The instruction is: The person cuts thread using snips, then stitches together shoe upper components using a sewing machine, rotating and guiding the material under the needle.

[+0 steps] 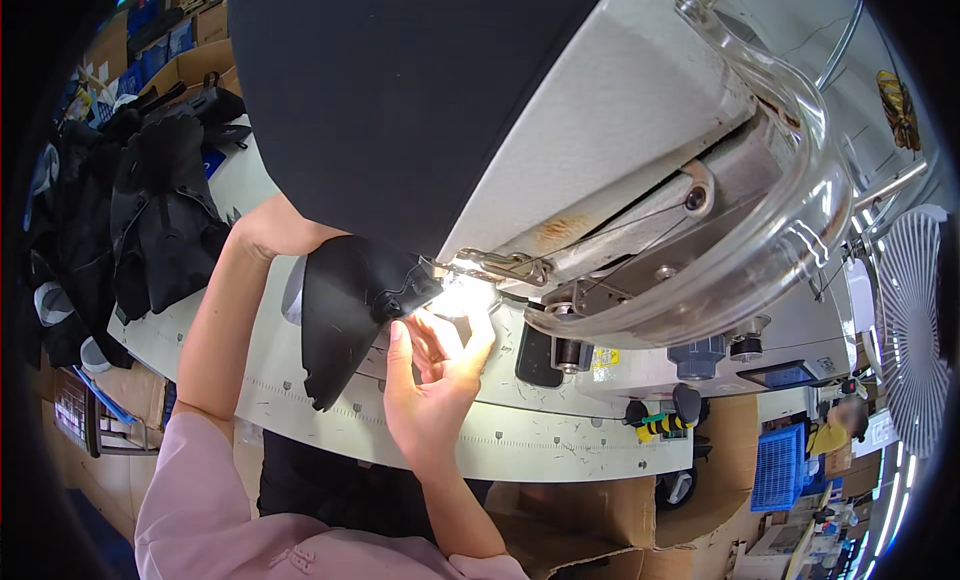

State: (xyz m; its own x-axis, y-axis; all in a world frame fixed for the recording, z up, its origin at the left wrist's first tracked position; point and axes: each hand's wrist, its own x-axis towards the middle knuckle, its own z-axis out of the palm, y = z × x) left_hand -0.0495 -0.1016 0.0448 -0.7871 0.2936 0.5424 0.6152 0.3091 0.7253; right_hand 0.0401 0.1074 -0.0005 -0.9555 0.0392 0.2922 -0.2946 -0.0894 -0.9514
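A black fabric piece [345,305] with a curved outline and a gathered seam lies under the head of a white sewing machine [600,130], lit by a bright lamp at the needle area. My left hand [287,227] reaches behind the piece's upper left side; its fingers are hidden by the fabric and a large dark panel [390,90]. My right hand [437,375] is closed at the piece's right edge, thumb against it and fingers curled just below the lit needle area. Glare washes out the fingertips and the stitching spot.
Black fabric pieces [165,215] are heaped at the left end of the white table [540,450]. A clear curved guard [790,270] juts from the machine. Yellow-and-black thread snips [660,425] lie at the right, near a blue crate [778,467], cardboard boxes [590,510] and a fan [910,330].
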